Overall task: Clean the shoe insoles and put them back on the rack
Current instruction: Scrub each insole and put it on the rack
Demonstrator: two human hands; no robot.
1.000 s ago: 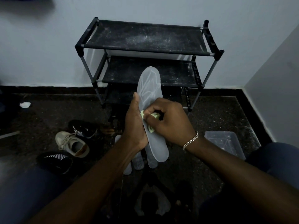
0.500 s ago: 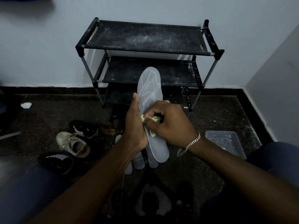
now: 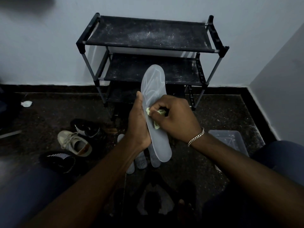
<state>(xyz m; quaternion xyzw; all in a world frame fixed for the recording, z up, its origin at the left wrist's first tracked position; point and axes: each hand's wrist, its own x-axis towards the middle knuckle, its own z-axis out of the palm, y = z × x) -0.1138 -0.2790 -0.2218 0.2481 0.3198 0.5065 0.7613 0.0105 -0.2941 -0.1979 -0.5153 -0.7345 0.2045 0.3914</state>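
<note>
My left hand [image 3: 137, 124] grips a pale grey insole [image 3: 153, 83] by its left edge, holding it upright in front of the rack. My right hand [image 3: 174, 119] pinches a small yellow-green cloth [image 3: 148, 111] and presses it against the middle of the insole. Faint streaks mark the insole's upper half. Several more insoles [image 3: 141, 160] lie on the floor beneath my hands, partly hidden. The black shoe rack [image 3: 148, 33] stands against the wall with dusty shelves and nothing on them.
A beige sneaker [image 3: 74, 143] and two black striped shoes [image 3: 85, 128] [image 3: 57, 161] lie on the dark floor at left. A clear plastic tub [image 3: 230, 140] sits at right by my knee. A white scrap [image 3: 26, 103] lies far left. Walls close in behind and to the right.
My right hand with the cloth has shifted slightly along the middle of the insole. My left hand and the insole stay put.
</note>
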